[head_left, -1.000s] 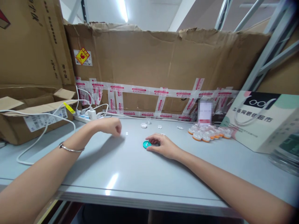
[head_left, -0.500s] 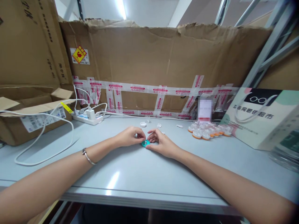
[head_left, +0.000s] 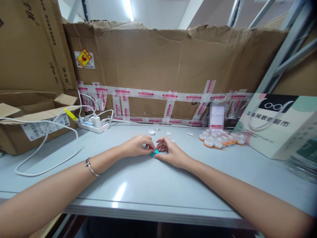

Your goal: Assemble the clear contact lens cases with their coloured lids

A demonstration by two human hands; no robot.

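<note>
A small round teal piece [head_left: 154, 153], like a shallow cap or disc, sits between my two hands over the table. The thumb and fingertips of my left hand [head_left: 140, 145] pinch it from its left and upper side. On the other side, my right hand [head_left: 172, 152] grips its right edge, thumb below and curled fingers above. Fingertips cover part of the piece. Just beyond the hands lie a white ring-shaped cap [head_left: 151, 132], a small clear piece [head_left: 156, 126] and a small white part [head_left: 168, 133]. Another small white part is partly hidden behind my right hand.
Clear cases with orange bases [head_left: 218, 144] cluster at right, near a paper bag [head_left: 267, 132] and a clear bottle [head_left: 303, 162]. A power strip [head_left: 95, 126], looping white cables and an open carton [head_left: 15, 138] stand left. A large cardboard sheet [head_left: 158, 66] backs the table.
My fingertips have closed in slightly and cover more of the teal piece's middle, which looks a little tilted. My left wrist has shifted slightly. Everything else stays in place.
</note>
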